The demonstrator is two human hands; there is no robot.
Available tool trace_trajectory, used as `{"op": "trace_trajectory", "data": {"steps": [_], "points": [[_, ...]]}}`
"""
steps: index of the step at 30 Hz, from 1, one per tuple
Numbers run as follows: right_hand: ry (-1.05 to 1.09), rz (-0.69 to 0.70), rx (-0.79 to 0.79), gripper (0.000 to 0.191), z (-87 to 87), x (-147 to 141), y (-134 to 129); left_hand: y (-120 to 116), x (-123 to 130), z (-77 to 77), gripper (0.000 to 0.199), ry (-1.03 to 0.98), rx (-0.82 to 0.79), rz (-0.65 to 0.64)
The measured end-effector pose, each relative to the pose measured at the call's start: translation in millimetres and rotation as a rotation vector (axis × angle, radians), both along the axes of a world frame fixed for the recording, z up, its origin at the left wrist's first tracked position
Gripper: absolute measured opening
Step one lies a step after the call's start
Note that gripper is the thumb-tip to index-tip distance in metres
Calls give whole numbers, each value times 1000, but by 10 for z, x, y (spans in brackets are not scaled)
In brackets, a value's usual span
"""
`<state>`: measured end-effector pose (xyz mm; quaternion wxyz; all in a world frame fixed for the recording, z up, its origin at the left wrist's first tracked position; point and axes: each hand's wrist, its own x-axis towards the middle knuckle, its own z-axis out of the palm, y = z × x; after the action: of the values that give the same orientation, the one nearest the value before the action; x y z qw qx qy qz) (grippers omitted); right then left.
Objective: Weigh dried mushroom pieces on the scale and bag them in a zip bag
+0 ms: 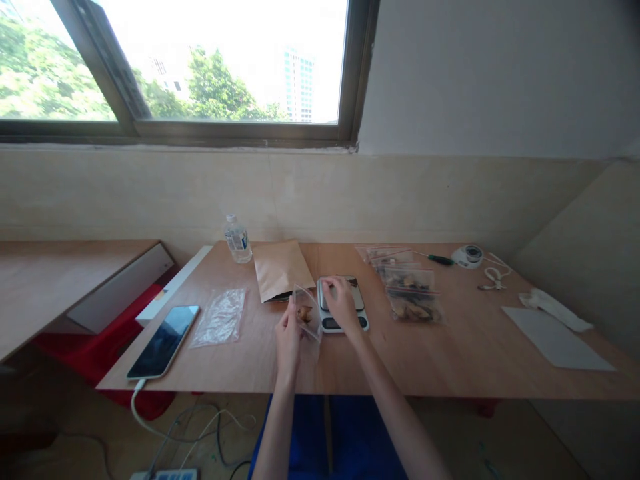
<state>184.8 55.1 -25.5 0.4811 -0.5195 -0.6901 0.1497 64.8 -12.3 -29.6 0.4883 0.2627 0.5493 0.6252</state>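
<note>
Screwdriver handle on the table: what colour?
Green, on the screwdriver, in the head view.

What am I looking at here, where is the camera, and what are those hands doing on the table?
The one picture comes from a camera worn on a person's head, looking down at their own bare arms. The left hand holds up a small clear bag with something brown inside; the right hand rests over a kitchen scale. On the wooden table lie a brown paper envelope, a water bottle, a phone on a cable, an empty plastic bag, filled bags, a screwdriver and a grey sheet.
</note>
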Motion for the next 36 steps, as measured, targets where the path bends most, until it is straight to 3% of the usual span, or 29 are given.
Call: {"op": "trace_trajectory", "data": {"steps": [3, 6, 9, 15, 22, 28, 33, 36], "points": [[-326, -165, -50, 35, -194, 150, 215, -11, -8, 23, 56, -12, 1, -7], [-532, -212, -156, 46, -307, 285, 371, -22, -10, 48, 57, -10, 1, -31], [-634, -139, -165, 40, -367, 356, 458, -21, -11, 44, 61, 6, 3, -42], [-669, 29, -31, 23, -443, 331, 484, -18, 0, 32, 62, 31, 9, -45], [-492, 218, 19, 24, -448, 358, 524, -30, 3, 71, 65, 41, -11, -40], [-219, 200, -3, 25, -446, 396, 533, -25, -3, 50, 58, 31, 13, -42], [109, 183, 9, 25, -168, 296, 352, -24, -6, 30, 61, 24, 7, -43], [228, 271, -56, 31, 85, 189, 173, -22, 8, 38, 64, 12, 6, -50]]}}
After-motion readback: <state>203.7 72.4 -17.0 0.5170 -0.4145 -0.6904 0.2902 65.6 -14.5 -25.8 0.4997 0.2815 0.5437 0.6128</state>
